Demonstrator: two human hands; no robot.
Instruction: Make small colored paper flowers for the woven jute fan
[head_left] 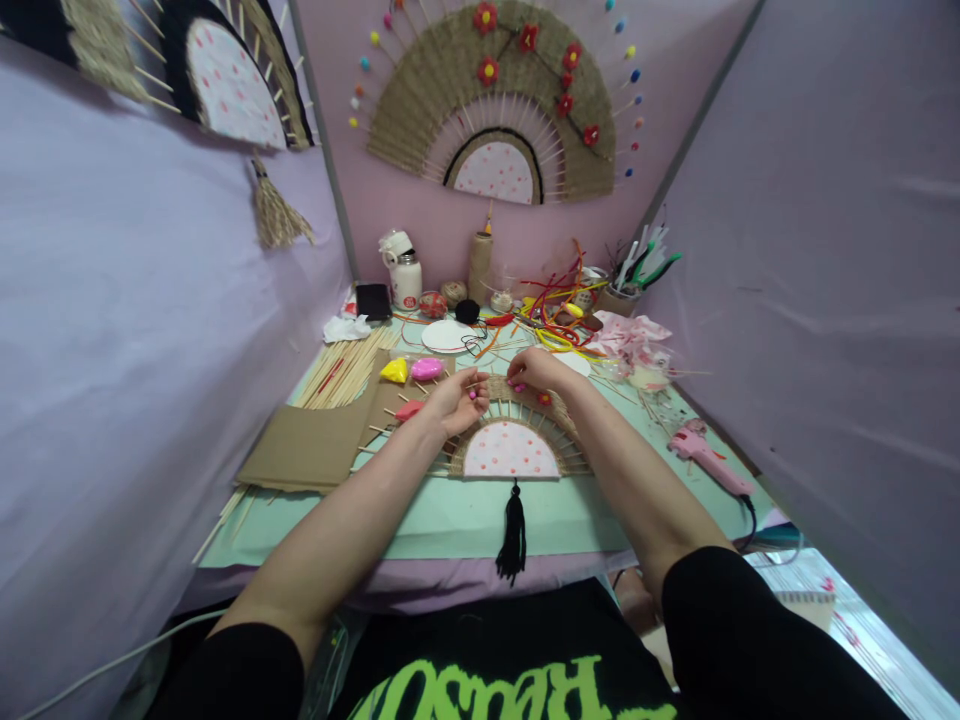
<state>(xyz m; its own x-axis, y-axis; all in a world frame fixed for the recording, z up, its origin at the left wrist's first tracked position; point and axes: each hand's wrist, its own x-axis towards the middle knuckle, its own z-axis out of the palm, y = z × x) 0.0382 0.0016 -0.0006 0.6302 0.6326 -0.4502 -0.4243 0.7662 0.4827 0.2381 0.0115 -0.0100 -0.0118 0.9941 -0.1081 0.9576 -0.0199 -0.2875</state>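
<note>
A half-round fan (pixel 512 450) of thin sticks, woven natural fibre and a dotted white centre lies on the table before me, its black tassel (pixel 512 535) hanging toward me. My left hand (pixel 459 402), palm turned up over the fan's left side, holds small pink balls (pixel 473 395) at its curled fingers. Above the fan's upper band, my right hand (pixel 537 370) has its fingertips pinched on a small pink piece (pixel 519 387). A red flower (pixel 544 398) sits on the band just below that hand. Part of the band is hidden by both hands.
Yellow clay (pixel 394 371) and pink clay (pixel 427 370) lie left of the fan, near cardboard (pixel 307 445) and a bundle of sticks (pixel 349 365). A pink glue gun (pixel 709 460) rests at right. Coloured pipe cleaners (pixel 559 300) and a white bottle (pixel 405 275) stand behind.
</note>
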